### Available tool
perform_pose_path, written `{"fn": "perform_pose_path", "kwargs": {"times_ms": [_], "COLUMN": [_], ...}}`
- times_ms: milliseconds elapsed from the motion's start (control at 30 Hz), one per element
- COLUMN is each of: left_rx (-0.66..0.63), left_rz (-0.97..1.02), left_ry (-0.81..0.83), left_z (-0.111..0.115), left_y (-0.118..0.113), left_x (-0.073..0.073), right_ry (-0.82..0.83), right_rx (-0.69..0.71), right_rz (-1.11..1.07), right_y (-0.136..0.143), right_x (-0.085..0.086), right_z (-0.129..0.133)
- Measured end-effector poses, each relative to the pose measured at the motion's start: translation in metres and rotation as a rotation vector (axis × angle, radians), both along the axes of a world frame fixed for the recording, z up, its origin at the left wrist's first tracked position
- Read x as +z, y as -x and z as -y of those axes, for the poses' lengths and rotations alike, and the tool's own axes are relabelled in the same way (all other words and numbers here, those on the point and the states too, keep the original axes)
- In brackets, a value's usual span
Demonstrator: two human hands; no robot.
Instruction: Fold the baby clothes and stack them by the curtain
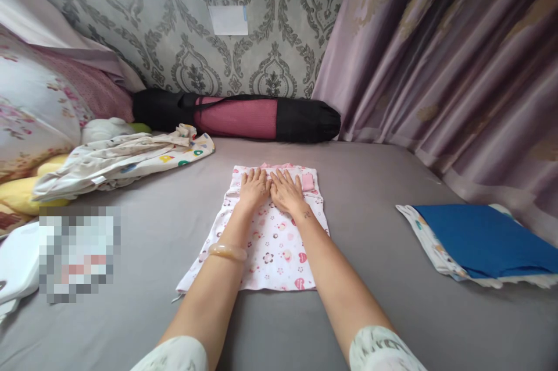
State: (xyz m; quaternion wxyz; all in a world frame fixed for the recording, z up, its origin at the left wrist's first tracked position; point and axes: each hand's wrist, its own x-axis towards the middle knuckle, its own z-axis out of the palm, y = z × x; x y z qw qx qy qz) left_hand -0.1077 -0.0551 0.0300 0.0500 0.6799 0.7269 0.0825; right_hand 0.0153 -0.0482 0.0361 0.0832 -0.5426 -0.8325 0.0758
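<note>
Left hand [256, 188] and right hand [285, 189] pressing flat, palms down, empty grip, on printed garment [270, 243].

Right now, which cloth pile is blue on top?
The folded stack on the far right; the middle cloth is white with pink, the left heap cream.

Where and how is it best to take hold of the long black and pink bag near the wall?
Probably around the pink middle of the bag, coming from above and the near side: it lies lengthwise, long and rounded, with the patterned wall close behind it.
</note>
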Motion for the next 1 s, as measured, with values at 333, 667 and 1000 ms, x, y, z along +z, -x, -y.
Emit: {"fn": "perform_pose_path", "kwargs": {"times_ms": [333,667,1000], "left_rx": [0.127,0.231,0.249], "left_rz": [0.007,0.018,0.048], "left_ry": [0.008,-0.029,-0.039], "left_z": [-0.003,-0.002,0.002], "left_y": [0.009,0.018,0.022], "left_x": [-0.004,-0.004,0.002], "right_ry": [-0.043,-0.05,-0.019], "right_rx": [-0.133,-0.223,-0.246], "right_rz": [0.01,0.008,-0.012], "right_y": [-0.007,-0.014,-0.022], "right_x": [-0.008,-0.005,-0.003], "right_z": [-0.004,-0.006,-0.012]}}
